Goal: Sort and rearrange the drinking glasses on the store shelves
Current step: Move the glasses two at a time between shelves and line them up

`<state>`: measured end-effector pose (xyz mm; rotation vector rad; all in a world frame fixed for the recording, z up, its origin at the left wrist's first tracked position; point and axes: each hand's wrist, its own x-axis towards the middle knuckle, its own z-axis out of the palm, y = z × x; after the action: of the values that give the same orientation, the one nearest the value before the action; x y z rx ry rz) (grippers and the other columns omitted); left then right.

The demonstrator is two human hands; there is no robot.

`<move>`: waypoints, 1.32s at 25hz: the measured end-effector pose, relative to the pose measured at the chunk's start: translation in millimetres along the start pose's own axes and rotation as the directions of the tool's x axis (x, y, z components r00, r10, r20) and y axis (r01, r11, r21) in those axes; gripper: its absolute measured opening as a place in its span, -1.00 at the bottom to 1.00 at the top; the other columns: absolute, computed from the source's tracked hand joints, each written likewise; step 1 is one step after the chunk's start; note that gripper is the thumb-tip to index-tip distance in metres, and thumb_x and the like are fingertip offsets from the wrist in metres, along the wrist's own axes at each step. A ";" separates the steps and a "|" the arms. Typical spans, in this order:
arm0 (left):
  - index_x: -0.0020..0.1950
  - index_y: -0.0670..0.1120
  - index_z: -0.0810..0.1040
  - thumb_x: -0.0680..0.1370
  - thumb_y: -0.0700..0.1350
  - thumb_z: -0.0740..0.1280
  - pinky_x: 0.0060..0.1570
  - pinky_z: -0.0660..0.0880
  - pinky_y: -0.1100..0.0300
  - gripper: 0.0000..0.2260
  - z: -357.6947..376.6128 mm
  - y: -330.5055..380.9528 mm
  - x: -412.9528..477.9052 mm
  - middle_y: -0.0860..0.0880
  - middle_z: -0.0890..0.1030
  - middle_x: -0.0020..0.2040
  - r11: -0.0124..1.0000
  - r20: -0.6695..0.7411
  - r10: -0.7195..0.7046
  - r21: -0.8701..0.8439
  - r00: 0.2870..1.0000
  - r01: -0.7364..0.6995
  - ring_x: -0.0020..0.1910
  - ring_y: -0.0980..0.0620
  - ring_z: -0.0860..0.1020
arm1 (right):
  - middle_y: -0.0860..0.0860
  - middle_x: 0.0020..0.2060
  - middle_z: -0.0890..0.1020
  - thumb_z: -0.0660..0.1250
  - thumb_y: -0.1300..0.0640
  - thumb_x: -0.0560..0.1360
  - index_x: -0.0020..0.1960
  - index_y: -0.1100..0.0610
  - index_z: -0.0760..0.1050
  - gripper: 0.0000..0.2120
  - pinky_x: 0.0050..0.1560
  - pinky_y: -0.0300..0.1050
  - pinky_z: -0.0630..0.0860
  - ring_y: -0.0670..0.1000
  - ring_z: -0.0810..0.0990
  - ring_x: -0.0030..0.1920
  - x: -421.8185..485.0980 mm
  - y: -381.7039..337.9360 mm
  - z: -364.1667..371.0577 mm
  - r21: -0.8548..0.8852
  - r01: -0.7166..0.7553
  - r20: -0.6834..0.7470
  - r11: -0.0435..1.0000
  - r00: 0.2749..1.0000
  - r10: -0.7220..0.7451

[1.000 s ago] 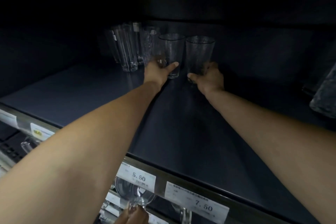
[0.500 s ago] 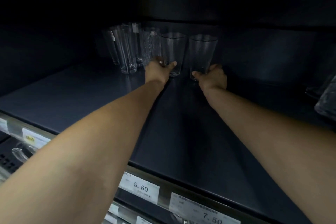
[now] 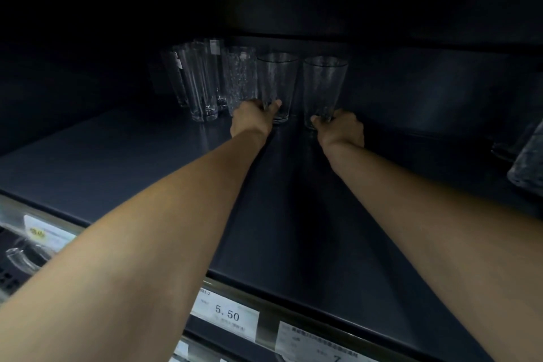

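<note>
Deep on a dark shelf (image 3: 123, 161) stand two clear tapered glasses side by side. My left hand (image 3: 252, 119) grips the base of the left glass (image 3: 277, 79), thumb across its front. My right hand (image 3: 342, 129) grips the base of the right glass (image 3: 324, 84) from its right side. Both glasses stand upright on the shelf, a small gap between them. Left of them is a cluster of several taller clear glasses (image 3: 199, 82), one textured glass (image 3: 239, 76) right beside my left hand.
Price labels reading 5.50 (image 3: 226, 316) and another starting with 7 (image 3: 320, 344) line the shelf's front rail. More glassware (image 3: 529, 161) sits at the far right edge. A lower shelf with glass items (image 3: 20, 256) shows at bottom left. The shelf above is dark.
Both hands have pushed the two glasses further back on the shelf, closer to the cluster's row. The camera view rose slightly, hiding the lower shelf's wine glass.
</note>
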<state>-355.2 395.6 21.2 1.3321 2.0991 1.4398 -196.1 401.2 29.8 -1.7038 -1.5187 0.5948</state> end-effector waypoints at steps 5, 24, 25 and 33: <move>0.14 -0.16 0.63 0.56 0.20 0.35 -0.03 0.48 0.17 -0.56 -2.7 1.2 -0.7 -0.15 0.65 0.14 1.000 0.028 -0.006 0.001 1.000 0.006 0.13 -0.12 0.60 | 0.11 0.18 0.63 0.33 -0.16 0.56 0.27 0.07 0.54 -0.60 0.15 0.08 0.58 0.14 0.61 0.15 -0.4 -1.1 1.8 -0.059 0.029 0.000 0.998 1.000 -0.029; 0.20 -0.15 0.61 0.60 0.15 0.31 0.14 0.55 0.03 -0.60 -0.7 -0.4 -0.5 -0.14 0.63 0.20 1.000 0.049 0.006 0.016 0.999 -0.006 0.16 -0.11 0.58 | 0.12 0.38 0.48 0.22 -0.24 0.59 0.46 -0.03 0.40 -0.49 0.27 0.11 0.49 0.17 0.51 0.30 4.5 1.4 5.9 -0.184 0.090 0.055 0.979 0.995 -0.081; 0.21 -0.16 0.60 0.60 0.13 0.32 0.15 0.55 0.04 -0.61 -0.7 -0.8 -1.0 -0.14 0.63 0.21 1.000 0.053 0.012 0.007 0.999 -0.013 0.16 -0.11 0.58 | 0.12 0.38 0.48 0.22 -0.24 0.59 0.46 -0.03 0.40 -0.49 0.27 0.11 0.49 0.17 0.51 0.30 4.6 1.9 6.5 -0.184 0.089 0.051 0.979 0.995 -0.081; 0.26 -0.20 0.57 0.63 -0.16 0.30 0.06 0.37 0.38 -0.76 -21.3 -7.9 -19.7 -0.13 0.61 0.25 0.999 0.136 0.043 -0.038 0.990 -0.038 0.22 -0.03 0.55 | 0.16 0.20 0.61 0.28 -0.15 0.59 0.29 0.12 0.54 -0.58 0.15 0.12 0.57 0.18 0.59 0.17 -6.5 2.8 -2.1 -0.176 0.113 0.069 0.978 0.992 -0.102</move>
<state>-362.6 366.5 19.4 1.4257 1.9618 1.3533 -194.0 394.4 27.9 -1.7375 -1.7404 0.4668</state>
